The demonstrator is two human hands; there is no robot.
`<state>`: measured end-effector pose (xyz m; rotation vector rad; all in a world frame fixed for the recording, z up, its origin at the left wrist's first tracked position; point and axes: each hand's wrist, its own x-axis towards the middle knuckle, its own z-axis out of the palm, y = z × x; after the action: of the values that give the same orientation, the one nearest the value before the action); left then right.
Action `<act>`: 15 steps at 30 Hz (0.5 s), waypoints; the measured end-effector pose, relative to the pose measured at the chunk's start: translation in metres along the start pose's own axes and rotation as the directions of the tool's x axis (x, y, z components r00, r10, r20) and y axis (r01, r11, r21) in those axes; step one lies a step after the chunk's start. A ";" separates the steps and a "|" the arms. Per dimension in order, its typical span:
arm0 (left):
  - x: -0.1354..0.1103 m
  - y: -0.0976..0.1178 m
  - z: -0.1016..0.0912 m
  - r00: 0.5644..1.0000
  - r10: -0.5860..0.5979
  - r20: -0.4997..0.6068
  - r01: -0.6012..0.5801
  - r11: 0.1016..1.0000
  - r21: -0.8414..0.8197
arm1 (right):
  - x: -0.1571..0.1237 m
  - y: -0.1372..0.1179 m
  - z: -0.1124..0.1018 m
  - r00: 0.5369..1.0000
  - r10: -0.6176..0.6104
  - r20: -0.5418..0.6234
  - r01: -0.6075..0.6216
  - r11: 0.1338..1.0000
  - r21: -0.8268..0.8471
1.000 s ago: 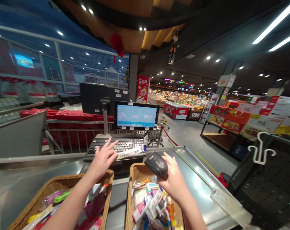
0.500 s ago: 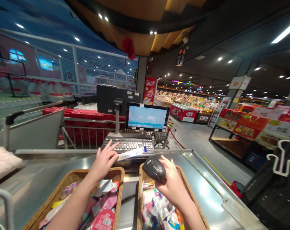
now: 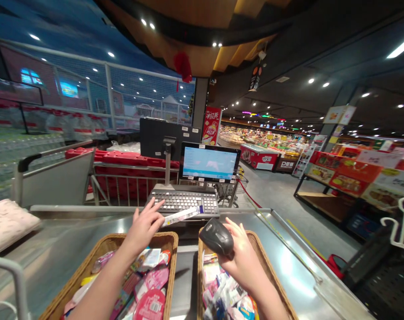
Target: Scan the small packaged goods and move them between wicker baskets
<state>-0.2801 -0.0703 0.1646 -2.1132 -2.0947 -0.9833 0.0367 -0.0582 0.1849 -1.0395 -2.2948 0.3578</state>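
Note:
My left hand [image 3: 146, 224] is at the near left edge of the black keyboard [image 3: 175, 200], some fingers stretched over the keys. A long, narrow white package [image 3: 182, 215] with a dark blue end sticks out to the right from that hand, across the front of the keyboard. What it is cannot be made out. In my right hand [image 3: 240, 253] is a black handheld barcode scanner [image 3: 217, 238], its head pointing left and away. It is above a wicker basket [image 3: 200, 284] of small packaged goods. Under my left forearm sits another wicker basket [image 3: 173, 275] with mixed packages.
Behind the keyboard stands a lit screen [image 3: 210, 163], with the back of a second monitor [image 3: 155, 138] to its left. The metal counter [image 3: 282, 262] extends to both sides. A patterned cushion-like item [image 3: 10, 222] lies far left, and white hangers [image 3: 402, 226] hang at right.
The view has shifted slightly, so everything appears a little further right. Both hands keep nearly the same pose, with the package and the scanner still in them.

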 end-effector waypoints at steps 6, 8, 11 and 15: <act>-0.028 -0.016 0.000 0.993 -0.113 0.027 0.113 0.994 0.016 | 0.003 -0.008 0.012 0.998 -0.027 0.048 0.027 1.000 0.007; -0.041 -0.022 -0.001 0.986 -0.163 0.026 0.163 0.986 0.022 | 0.006 -0.011 0.016 0.997 -0.036 0.068 0.035 0.999 0.017; -0.063 -0.032 0.000 0.972 -0.232 0.035 0.231 0.972 0.030 | 0.010 -0.015 0.025 0.994 -0.052 0.098 0.050 0.998 0.031; -0.091 -0.050 0.004 0.952 -0.303 0.043 0.301 0.953 0.046 | 0.014 -0.022 0.038 0.990 -0.082 0.114 0.078 0.996 0.038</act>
<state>-0.3158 -0.1456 0.1017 -1.8527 -2.4930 -0.9105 -0.0066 -0.0623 0.1706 -0.9293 -2.4169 0.4321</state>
